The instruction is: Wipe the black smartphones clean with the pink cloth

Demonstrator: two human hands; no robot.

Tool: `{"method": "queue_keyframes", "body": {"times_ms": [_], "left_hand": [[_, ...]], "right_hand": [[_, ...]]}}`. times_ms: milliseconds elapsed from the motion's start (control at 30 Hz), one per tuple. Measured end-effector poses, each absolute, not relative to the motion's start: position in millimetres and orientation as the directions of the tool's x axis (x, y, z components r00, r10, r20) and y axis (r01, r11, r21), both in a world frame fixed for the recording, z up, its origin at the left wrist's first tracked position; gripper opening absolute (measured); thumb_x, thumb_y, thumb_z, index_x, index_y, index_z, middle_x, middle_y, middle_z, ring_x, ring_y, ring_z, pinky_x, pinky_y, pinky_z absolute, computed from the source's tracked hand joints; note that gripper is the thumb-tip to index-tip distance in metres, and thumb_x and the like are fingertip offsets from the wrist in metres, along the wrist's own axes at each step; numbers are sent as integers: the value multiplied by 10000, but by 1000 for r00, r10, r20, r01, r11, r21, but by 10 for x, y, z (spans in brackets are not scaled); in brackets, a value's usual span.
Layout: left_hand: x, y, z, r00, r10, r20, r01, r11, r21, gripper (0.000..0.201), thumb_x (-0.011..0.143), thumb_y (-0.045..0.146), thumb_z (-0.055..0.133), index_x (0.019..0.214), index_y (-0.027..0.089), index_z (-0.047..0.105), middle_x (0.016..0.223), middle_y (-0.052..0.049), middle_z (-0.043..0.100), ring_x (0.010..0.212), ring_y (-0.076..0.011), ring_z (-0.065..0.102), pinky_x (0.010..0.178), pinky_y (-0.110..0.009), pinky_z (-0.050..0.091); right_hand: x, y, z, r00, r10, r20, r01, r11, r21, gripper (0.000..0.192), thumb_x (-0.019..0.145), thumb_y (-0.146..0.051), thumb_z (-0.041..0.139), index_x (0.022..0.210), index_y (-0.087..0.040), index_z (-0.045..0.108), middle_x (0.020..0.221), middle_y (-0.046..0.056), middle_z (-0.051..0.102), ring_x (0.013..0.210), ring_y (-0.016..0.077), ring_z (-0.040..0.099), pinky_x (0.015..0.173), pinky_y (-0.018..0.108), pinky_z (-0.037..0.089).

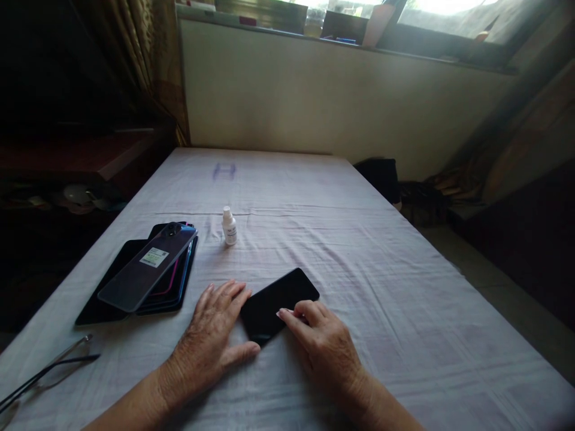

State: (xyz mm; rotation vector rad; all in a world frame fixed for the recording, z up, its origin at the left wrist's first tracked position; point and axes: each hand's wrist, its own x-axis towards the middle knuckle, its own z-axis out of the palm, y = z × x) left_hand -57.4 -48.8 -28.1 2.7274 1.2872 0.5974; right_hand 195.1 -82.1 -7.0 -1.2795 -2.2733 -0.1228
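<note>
Hands (269, 335) on (probably glass-fronted) phone (278, 304)

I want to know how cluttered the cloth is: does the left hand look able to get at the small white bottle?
Probably yes. The left hand rests flat beside the black phone, and only bare cloth lies between it and the white bottle standing upright beyond.

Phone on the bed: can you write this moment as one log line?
left hand: flat beside black phone | right hand: fingertips on phone | behind: small white bottle, phone stack
</note>
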Motion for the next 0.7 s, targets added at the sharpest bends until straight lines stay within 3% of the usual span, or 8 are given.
{"method": "queue_keyframes", "body": {"times_ms": [100,300,533,700], "left_hand": [[-563,-496,-291,588,748,309,728,-656,201,795,774,479,756,1436,216,404,1464,-139,513,1374,-348,435,1159,-572,252],[-490,-536,-257,573,740,353,725,-658,202,706,795,522,724,1365,191,471,1414,-141,565,1335,-332,484,1171,-533,244],[-429,-550,-224,571,719,397,726,-668,165,688,785,526,732,1316,162,489,1363,-153,600,1303,-326,510,1168,-523,236],[-392,-562,-201,571,713,406,722,-672,165,671,786,506,724,1307,152,494,1347,-154,611,1284,-328,528,1163,-529,255]], "right_hand": [[1963,-821,-59,-440,753,489,807,570,-153,276,952,-123,513,1138,-193,706,877,62,657,747,161,590,679,255,512],[2073,-770,-63,-331,804,494,879,454,-149,289,936,-103,508,1111,-198,718,873,67,645,776,169,602,688,260,507],[2012,-860,-70,-446,752,485,816,565,-126,279,974,-147,482,1126,-197,711,857,56,655,737,159,591,670,259,510],[2098,-787,-58,-328,805,494,877,454,-156,305,958,-109,467,1116,-181,718,882,76,651,781,179,601,688,277,512]]}}
